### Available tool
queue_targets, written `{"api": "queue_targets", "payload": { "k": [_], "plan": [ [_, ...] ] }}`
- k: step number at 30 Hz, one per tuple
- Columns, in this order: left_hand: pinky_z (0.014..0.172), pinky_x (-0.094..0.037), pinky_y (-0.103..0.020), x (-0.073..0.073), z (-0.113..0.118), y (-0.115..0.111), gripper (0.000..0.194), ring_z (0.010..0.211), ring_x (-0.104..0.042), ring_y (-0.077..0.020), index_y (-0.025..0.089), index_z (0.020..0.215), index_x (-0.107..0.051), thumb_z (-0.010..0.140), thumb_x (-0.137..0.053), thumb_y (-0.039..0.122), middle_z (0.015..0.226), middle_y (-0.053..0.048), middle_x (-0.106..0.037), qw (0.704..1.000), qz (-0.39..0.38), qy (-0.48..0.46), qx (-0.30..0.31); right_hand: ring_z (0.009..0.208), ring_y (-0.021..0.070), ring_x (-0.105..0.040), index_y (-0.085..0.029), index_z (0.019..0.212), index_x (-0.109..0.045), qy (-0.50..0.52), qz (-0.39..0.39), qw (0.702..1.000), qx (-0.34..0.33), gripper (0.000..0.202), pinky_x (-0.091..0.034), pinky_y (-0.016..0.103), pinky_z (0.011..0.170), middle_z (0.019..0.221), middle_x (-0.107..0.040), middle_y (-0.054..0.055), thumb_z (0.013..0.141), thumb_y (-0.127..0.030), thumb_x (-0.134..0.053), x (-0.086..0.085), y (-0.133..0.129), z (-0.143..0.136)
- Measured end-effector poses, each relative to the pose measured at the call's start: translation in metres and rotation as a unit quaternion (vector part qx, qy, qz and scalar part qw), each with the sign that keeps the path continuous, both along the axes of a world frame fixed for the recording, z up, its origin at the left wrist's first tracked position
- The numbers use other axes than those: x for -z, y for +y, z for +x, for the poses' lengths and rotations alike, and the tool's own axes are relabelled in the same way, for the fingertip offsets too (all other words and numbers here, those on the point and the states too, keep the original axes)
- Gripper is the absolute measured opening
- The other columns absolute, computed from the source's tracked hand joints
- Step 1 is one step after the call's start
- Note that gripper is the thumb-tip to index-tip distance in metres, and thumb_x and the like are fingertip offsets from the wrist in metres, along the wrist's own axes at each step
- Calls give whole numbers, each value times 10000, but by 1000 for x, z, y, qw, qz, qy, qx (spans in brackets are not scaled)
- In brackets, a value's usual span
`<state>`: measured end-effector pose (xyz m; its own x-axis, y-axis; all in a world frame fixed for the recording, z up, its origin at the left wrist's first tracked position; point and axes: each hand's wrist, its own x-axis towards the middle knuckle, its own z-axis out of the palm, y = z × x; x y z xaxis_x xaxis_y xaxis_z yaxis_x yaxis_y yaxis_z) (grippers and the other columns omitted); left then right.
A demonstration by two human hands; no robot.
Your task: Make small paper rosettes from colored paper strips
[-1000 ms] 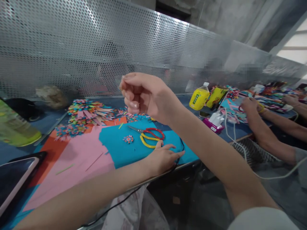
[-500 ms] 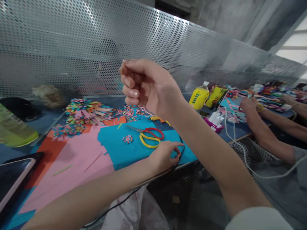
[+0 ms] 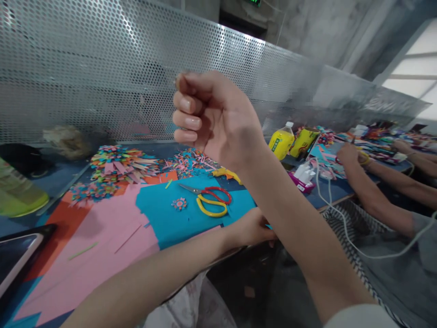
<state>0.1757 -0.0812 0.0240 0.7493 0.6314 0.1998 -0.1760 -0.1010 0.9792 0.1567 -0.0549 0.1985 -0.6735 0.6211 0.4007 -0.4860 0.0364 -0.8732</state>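
Observation:
My right hand (image 3: pixel 218 114) is raised in front of the perforated metal screen, its fingers curled and thumb pressed to the index finger; anything in this pinch is too small to make out. My left hand (image 3: pixel 251 228) is low at the table's front edge, its fingertips hidden behind my right forearm. Scissors with one red and one yellow handle (image 3: pixel 212 207) lie on blue paper (image 3: pixel 167 228), nearest to my left hand. Beside their blades sits a small paper flower (image 3: pixel 179 204). Pink paper (image 3: pixel 112 237) spreads to the left.
Fringed paper flowers (image 3: pixel 119 164) and colourful scraps (image 3: pixel 191 161) lie along the back. A yellow-labelled bottle (image 3: pixel 282 141) and purple box (image 3: pixel 302 180) stand right, near a white cable (image 3: pixel 344 223). Another person's hands work farther right. A dark-screened device (image 3: pixel 20 255) lies left.
My right hand has risen slightly. My left hand has moved right, its fingers passing behind my right forearm. The black cord beside it is no longer visible. The view has shifted a little.

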Motion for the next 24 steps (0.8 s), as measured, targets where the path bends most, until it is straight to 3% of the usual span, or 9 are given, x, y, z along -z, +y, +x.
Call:
{"api": "queue_targets", "payload": {
  "k": [2,4,8,10,13,17,19,21,24],
  "plan": [
    [531,-474,-244,1,-4,1,196,604,-599,-159,126,877,-670,711,-604,205,782,-64,-685,998,33,40,44,447,15,-319,-139,691,-460,-7,-13,1000,11,260,-283,156,446,573,-330,-70,897,-174,-306,0,1,2],
    [504,-461,-221,5,-6,4,206,585,-586,-143,131,891,-665,724,-587,223,768,-51,-681,994,71,59,59,447,14,-323,-142,694,-460,-2,-21,1000,15,256,-289,154,451,569,-334,-73,895,-178,-305,-1,2,4],
    [684,-480,-244,17,-5,16,200,825,-607,-196,159,876,-679,709,-612,247,897,-48,-693,982,181,61,-1,450,19,-340,-151,694,-467,21,-18,1000,7,263,-304,155,451,565,-350,-74,890,-182,-295,-2,6,7],
    [709,-470,-246,20,-8,23,180,816,-608,-193,156,821,-691,704,-623,275,859,-48,-701,975,209,63,-36,455,22,-343,-148,690,-474,19,-16,1000,10,262,-311,157,452,570,-362,-71,885,-176,-303,-1,6,8],
    [659,-465,-227,15,-25,32,209,741,-615,-173,149,771,-700,697,-631,333,788,-52,-702,978,177,96,-60,471,31,-349,-136,680,-486,-2,-13,1000,16,244,-325,165,460,579,-371,-60,872,-174,-340,10,7,15],
    [597,-447,-216,5,-62,38,219,673,-604,-152,144,735,-704,675,-654,349,718,-48,-686,974,151,128,-112,498,49,-380,-139,667,-484,-44,-13,997,63,178,-341,177,461,603,-396,-43,827,-208,-444,41,18,41],
    [579,-441,-221,3,-76,39,233,653,-595,-150,137,730,-699,668,-660,358,703,-49,-676,971,136,135,-146,477,51,-370,-144,642,-469,-61,-48,992,99,184,-332,177,440,580,-384,-44,817,-196,-443,55,27,57],
    [593,-445,-231,6,-80,41,227,664,-594,-154,137,720,-688,674,-652,356,711,-51,-669,967,126,136,-172,462,49,-362,-152,630,-457,-44,-78,987,137,202,-334,173,438,570,-375,-47,823,-187,-410,63,36,69],
    [669,-460,-251,10,-63,40,199,779,-602,-180,156,747,-668,714,-611,344,786,-55,-665,967,137,116,-180,451,46,-356,-167,629,-443,-14,-88,983,158,220,-341,165,440,562,-360,-54,839,-201,-389,58,40,69]
  ]
}}
